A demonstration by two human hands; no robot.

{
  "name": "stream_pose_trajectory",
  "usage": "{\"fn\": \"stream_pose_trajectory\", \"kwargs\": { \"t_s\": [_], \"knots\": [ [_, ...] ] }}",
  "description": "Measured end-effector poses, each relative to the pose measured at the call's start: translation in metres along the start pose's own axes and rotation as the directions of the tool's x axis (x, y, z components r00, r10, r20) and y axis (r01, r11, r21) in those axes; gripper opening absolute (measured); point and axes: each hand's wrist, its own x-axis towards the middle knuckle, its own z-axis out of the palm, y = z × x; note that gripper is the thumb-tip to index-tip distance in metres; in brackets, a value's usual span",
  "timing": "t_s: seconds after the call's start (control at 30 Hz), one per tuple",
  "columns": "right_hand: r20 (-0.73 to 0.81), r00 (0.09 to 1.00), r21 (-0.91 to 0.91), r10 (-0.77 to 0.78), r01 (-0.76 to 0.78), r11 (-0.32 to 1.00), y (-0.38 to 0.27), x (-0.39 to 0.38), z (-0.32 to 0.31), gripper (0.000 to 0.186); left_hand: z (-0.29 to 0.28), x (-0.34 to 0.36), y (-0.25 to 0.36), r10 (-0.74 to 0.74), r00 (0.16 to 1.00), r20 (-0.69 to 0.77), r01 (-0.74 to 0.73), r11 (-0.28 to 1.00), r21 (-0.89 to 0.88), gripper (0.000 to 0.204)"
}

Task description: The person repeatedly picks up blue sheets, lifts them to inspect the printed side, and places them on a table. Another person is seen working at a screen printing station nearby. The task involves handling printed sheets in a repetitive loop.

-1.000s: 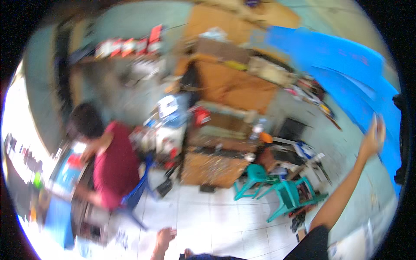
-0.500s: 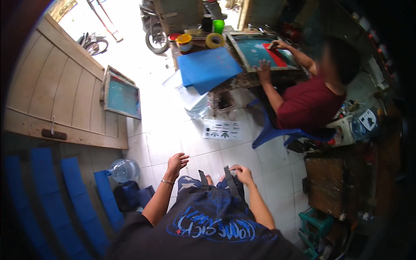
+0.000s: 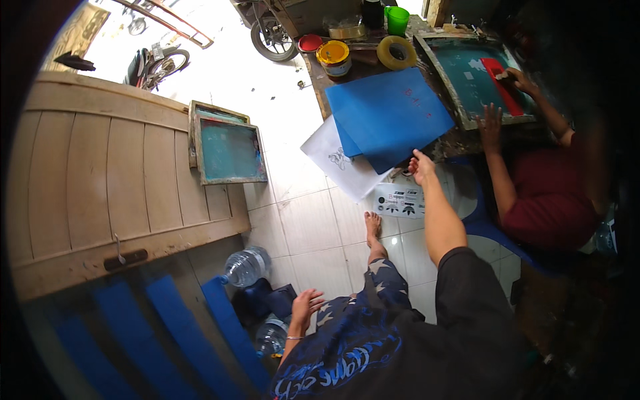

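Note:
My right hand (image 3: 421, 167) reaches forward to the near edge of a blue sheet (image 3: 393, 110), fingers curled at that edge; its fingertips are partly hidden. The sheet lies with another blue one on the work table (image 3: 319, 83). Under them a white sheet with a line drawing (image 3: 327, 152) sticks out over the table's near left side. My left hand (image 3: 307, 305) hangs low beside my patterned shorts, open and holding nothing, its fingers loosely stretched.
At right, a person in a dark red shirt (image 3: 553, 197) holds a red squeegee (image 3: 501, 87) on a framed screen (image 3: 460, 77). Tape (image 3: 396, 53), a yellow tub (image 3: 334, 59) and a green cup (image 3: 397, 21) stand on the table. Left are a wooden door (image 3: 127, 173), leaning frames (image 3: 230, 152) and a water bottle (image 3: 247, 267).
I have come closer to the table. My right hand has left the dark strap at my waist and stretched out to the blue sheet. My left hand has dropped back toward my side.

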Motion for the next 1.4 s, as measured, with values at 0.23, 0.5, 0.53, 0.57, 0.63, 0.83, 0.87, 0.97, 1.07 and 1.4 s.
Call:
{"fn": "stream_pose_trajectory", "kwargs": {
  "t_s": [0.23,0.5,0.53,0.57,0.63,0.83,0.87,0.97,1.07,1.4],
  "knots": [
    [0.05,0.993,-0.045,0.111,-0.109,0.993,-0.018,-0.031,0.035,0.018,0.12,0.055,0.099,0.041,0.882,0.47,-0.215,0.921,0.325,0.038],
    [0.226,0.973,0.023,-0.041,0.037,0.999,0.056,-0.222,0.055,0.014,0.253,0.09,0.148,0.16,0.787,0.596,-0.049,0.979,-0.198,0.04],
    [0.225,0.974,0.135,0.0,-0.031,0.99,0.063,-0.241,0.052,0.012,0.255,0.088,0.147,0.165,0.89,0.425,-0.105,0.981,-0.16,0.035],
    [0.297,0.955,0.094,0.008,-0.038,0.995,0.059,-0.259,0.038,0.012,0.26,0.085,0.146,0.249,0.912,0.325,-0.195,0.962,-0.19,0.031],
    [0.405,0.911,-0.056,0.08,-0.062,0.996,0.048,-0.299,0.012,0.015,0.253,0.074,0.145,0.325,0.891,0.316,-0.327,0.944,-0.05,0.03],
    [0.562,0.819,-0.389,-0.121,0.39,0.835,0.004,-0.39,-0.058,0.021,0.212,0.002,0.184,0.273,0.545,0.793,-0.635,0.752,0.178,0.022],
    [0.486,0.797,-0.349,-0.359,0.554,0.756,0.004,-0.389,-0.065,0.025,0.199,-0.014,0.195,0.125,0.485,0.865,-0.614,0.754,0.235,0.022],
    [0.176,0.763,-0.259,-0.622,0.646,0.718,0.018,-0.365,-0.078,0.039,0.162,-0.064,0.231,-0.049,0.458,0.888,-0.546,0.772,0.325,0.028],
    [0.445,0.774,0.043,-0.45,0.483,0.874,0.044,-0.361,-0.09,0.047,0.141,-0.096,0.267,-0.074,0.361,0.93,-0.502,0.825,0.261,0.025],
    [0.295,0.641,-0.098,-0.709,0.758,0.645,0.088,-0.521,-0.134,0.011,0.166,-0.072,0.247,-0.281,0.222,0.934,-0.423,0.835,0.352,0.038]
  ]
}}
